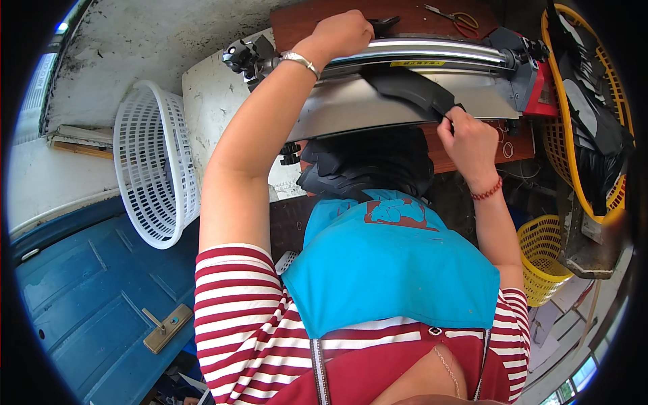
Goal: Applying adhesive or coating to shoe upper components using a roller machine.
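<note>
A machine with a long shiny metal roller (432, 48) lies across the work surface in front of me, with a flat metal plate (337, 106) on its near side. A curved, flat black piece of material (405, 86) rests on the plate, its far end close under the roller. My right hand (469, 143) pinches the near right end of that piece. Beyond the roller, my left hand (343, 34) is closed at a black piece (385, 25); whether both are one piece, I cannot tell. Several similar black pieces (368, 162) are stacked on my lap.
Scissors with orange handles (466, 25) lie on the brown board behind the machine. A white plastic basket (148, 162) stands at left. At right, a large yellow basket (563, 155) holds black pieces, with a smaller yellow basket (540, 270) below it. A blue door panel (94, 290) is lower left.
</note>
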{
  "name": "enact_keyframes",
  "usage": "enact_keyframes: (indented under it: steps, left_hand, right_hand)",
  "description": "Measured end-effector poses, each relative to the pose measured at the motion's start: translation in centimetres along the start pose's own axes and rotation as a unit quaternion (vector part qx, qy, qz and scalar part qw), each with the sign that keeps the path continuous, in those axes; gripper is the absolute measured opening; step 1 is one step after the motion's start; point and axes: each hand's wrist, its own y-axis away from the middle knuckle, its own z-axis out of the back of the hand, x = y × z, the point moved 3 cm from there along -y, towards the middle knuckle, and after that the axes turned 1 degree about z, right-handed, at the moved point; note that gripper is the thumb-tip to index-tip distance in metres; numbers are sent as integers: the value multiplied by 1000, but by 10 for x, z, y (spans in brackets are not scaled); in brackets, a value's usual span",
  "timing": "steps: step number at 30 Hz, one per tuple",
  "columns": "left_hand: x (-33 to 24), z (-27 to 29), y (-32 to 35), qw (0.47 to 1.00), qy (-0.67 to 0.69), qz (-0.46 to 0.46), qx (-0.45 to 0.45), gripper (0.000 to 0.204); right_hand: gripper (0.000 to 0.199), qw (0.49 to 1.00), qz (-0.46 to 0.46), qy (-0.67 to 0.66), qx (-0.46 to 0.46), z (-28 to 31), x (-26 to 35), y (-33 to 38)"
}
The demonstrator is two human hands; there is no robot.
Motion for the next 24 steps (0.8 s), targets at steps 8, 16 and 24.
enact_keyframes:
  steps: [8, 16, 24]
  left_hand:
    - [24, 8, -3, 994, 70, 77, 14, 31]
    - [6, 35, -12, 983, 93, 117, -104, 18]
    - [11, 81, -8, 883, 352, 202, -235, 40]
  right_hand:
    - [11, 966, 101, -235, 39, -75, 72, 40]
    - [18, 986, 58, -59, 143, -187, 88, 51]
    - [8, 960, 62, -272, -4, -36, 73, 49]
